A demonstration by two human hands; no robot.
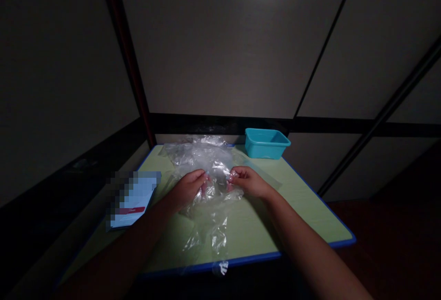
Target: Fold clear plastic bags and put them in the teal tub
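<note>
Crumpled clear plastic bags [203, 155] lie in a loose heap on the table, spreading toward its back edge. My left hand [191, 187] pinches the plastic between thumb and fingers on the heap's near left side. Opposite it, my right hand [247, 180] grips the same film, with thumb and fingertips closed. A small gap parts the two hands, and film spans it. One strip of plastic trails from between them over the table's front edge. Some fingertips are hidden behind the folds.
A turquoise plastic basket [264, 149] stands at the back right corner. On the left lies a light blue booklet or box [132, 203], partly blurred out. The pale green table [255, 231] has a blue edge. Behind it rises a panelled wall [220, 52].
</note>
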